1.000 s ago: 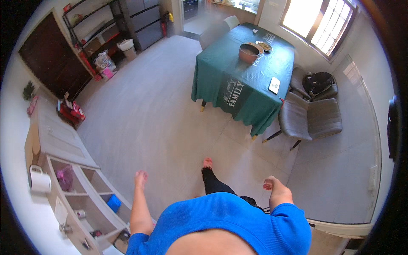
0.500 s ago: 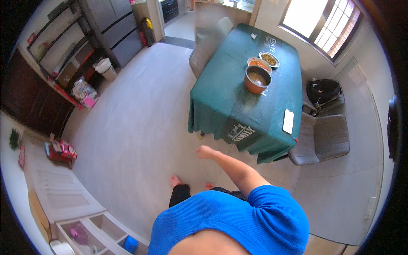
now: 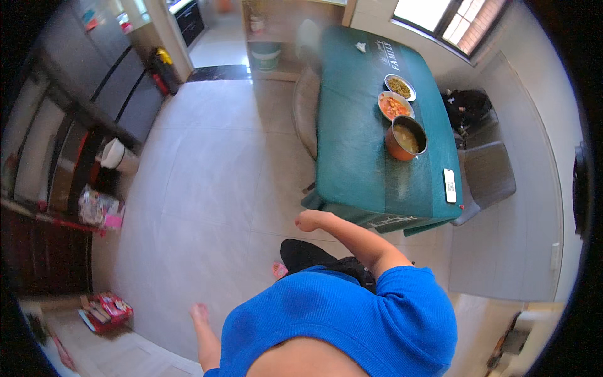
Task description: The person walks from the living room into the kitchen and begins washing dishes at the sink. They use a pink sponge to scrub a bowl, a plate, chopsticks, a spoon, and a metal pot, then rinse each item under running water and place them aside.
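My right hand (image 3: 311, 220) is over the floor by the near left corner of the table. Its fingers are curled in and no object shows in them. My left hand (image 3: 199, 311) hangs low at the left of my body, above the floor; it is too small and soft to make out its fingers. Nearest to my right hand is the table under a dark green cloth (image 3: 348, 138). On it stand a brown pot of soup (image 3: 406, 139), a bowl of orange-red food (image 3: 394, 107), a plate of greenish food (image 3: 399, 88) and a white phone (image 3: 449, 185).
Grey chairs stand at the table's left (image 3: 306, 110) and right (image 3: 490, 173). Along the left are a refrigerator (image 3: 107, 69), a fire extinguisher (image 3: 161, 69), a white bin (image 3: 118, 155) and a red box of items (image 3: 108, 312). A doorway (image 3: 220, 47) opens at the back.
I have stepped forward, and the view has turned left. The table appears nearer and further right. My left hand has come into view; my right hand stays in front of me.
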`<state>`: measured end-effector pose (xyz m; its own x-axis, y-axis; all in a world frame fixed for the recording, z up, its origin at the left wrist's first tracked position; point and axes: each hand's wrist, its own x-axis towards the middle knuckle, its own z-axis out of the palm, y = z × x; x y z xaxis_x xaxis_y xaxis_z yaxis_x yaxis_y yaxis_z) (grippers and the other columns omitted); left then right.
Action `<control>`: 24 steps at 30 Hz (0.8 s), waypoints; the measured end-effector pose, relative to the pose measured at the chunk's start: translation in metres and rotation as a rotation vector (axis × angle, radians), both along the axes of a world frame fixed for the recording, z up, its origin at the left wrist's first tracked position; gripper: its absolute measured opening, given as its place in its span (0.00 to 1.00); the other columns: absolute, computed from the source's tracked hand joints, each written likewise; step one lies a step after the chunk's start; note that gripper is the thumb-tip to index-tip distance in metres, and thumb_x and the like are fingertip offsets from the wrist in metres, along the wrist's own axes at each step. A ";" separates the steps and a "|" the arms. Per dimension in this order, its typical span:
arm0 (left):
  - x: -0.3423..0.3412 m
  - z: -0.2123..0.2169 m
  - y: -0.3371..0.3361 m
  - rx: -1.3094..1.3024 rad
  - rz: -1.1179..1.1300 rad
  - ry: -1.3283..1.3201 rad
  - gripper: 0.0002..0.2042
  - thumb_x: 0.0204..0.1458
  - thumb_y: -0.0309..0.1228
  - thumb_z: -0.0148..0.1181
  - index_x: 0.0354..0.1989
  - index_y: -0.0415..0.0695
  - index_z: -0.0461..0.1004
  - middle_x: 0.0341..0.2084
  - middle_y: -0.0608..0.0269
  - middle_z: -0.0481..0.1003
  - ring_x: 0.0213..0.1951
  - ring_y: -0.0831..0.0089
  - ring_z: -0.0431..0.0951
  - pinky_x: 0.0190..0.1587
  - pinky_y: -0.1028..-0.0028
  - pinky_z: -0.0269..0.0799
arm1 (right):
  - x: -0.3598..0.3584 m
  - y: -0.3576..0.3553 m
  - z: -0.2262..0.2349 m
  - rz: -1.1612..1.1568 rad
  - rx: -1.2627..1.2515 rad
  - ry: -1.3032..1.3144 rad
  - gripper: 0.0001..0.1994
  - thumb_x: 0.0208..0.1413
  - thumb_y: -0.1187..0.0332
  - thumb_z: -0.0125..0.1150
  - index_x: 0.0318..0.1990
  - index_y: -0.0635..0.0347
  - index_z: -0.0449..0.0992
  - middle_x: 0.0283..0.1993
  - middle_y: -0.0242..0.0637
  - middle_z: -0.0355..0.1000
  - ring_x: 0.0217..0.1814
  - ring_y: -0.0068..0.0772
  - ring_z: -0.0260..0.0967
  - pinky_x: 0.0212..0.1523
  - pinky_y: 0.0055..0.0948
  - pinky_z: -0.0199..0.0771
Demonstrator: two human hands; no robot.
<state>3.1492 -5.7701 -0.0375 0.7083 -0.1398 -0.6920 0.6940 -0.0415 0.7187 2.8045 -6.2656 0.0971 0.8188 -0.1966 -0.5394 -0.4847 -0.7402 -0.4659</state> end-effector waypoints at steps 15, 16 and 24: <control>0.235 0.022 -0.335 0.375 -0.636 0.269 0.07 0.51 0.32 0.45 0.32 0.42 0.64 0.24 0.64 0.68 0.23 0.73 0.68 0.25 0.73 0.67 | 0.330 -0.275 -0.019 -0.044 0.051 0.080 0.14 0.41 0.71 0.45 0.36 0.60 0.74 0.36 0.48 0.71 0.40 0.49 0.68 0.40 0.40 0.67; 0.240 0.021 -0.338 0.401 -0.582 0.311 0.06 0.50 0.32 0.45 0.31 0.42 0.64 0.23 0.64 0.67 0.22 0.73 0.68 0.24 0.73 0.67 | 0.347 -0.294 -0.021 -0.085 0.085 0.025 0.13 0.43 0.70 0.45 0.36 0.60 0.73 0.36 0.48 0.71 0.40 0.49 0.68 0.40 0.40 0.67; 0.363 -0.013 -0.420 0.447 -0.216 0.505 0.06 0.47 0.30 0.42 0.22 0.43 0.62 0.15 0.63 0.62 0.18 0.71 0.65 0.20 0.71 0.66 | 0.429 -0.459 -0.058 -0.467 0.112 -0.048 0.16 0.51 0.60 0.43 0.37 0.64 0.71 0.35 0.48 0.71 0.40 0.47 0.68 0.41 0.39 0.67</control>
